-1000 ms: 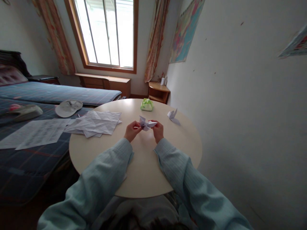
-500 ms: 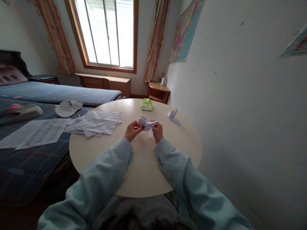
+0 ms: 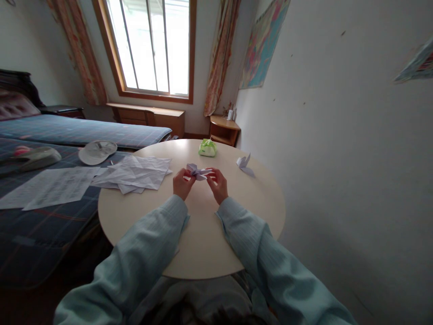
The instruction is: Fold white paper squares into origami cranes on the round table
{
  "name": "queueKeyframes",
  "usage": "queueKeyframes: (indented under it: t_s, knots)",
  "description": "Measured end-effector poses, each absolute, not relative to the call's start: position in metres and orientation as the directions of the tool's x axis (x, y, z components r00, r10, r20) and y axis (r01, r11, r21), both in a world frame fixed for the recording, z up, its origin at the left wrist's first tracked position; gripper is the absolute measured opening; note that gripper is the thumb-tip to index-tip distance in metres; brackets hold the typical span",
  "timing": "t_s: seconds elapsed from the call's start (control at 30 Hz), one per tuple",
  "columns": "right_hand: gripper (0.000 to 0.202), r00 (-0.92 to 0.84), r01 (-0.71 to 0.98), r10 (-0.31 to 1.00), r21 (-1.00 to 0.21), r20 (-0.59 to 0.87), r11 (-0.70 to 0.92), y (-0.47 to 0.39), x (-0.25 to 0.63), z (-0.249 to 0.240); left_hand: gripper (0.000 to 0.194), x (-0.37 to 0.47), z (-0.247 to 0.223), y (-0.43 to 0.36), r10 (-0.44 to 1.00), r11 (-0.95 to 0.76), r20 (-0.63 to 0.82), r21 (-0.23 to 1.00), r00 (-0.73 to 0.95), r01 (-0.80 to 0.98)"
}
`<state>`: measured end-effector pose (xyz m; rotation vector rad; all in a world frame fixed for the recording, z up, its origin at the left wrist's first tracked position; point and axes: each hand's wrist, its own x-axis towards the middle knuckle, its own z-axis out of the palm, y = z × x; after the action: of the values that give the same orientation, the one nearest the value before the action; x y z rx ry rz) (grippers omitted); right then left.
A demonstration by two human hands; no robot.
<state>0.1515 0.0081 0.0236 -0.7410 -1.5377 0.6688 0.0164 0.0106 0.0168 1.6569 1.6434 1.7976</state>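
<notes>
A round table [image 3: 216,253] bears crumpled paper sheets [image 3: 135,175], a green packet [image 3: 207,148] and a folded paper figure [image 3: 244,164].

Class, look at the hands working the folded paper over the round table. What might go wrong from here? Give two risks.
1. The folded paper is pinched from both ends by the left hand and the right hand; pulling too hard may tear it or spoil a crease.
2. The loose sheets hang over the table edge by the bed; a sleeve nudge could slide them off.
</notes>
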Motion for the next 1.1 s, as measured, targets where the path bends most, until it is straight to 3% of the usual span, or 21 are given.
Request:
queueKeyframes:
  t_s: [0.13, 0.47, 0.7, 1.1]
  knots:
    - [0.023, -0.009, 0.131, 0.788, -0.78, 0.616, 0.611, 0.0111, 0.1497, 0.0209, 0.012, 0.0157, 0.0141, 0.0128, 0.758, -0.36, 0.567, 0.776, -0.322, 0.518]
    - [0.026, -0.039, 0.066, 0.802, -0.8, 0.595, 0.597, 0.0144, 0.1513, 0.0168, 0.013, 0.0215, 0.0154, 0.0082, 0.816, -0.418, 0.53, 0.816, -0.23, 0.399]
    - [0.019, -0.017, 0.106, 0.775, -0.77, 0.632, 0.63, 0.0162, 0.1503, 0.0167, 0.027, 0.0243, 0.0195, 0.0036, 0.87, -0.428, 0.484, 0.837, -0.095, 0.341]
    - [0.019, -0.053, 0.093, 0.78, -0.775, 0.623, 0.625, 0.0146, 0.1481, 0.0173, 0.032, 0.0198, 0.0126, 0.0118, 0.892, -0.368, 0.419, 0.891, -0.171, 0.266]
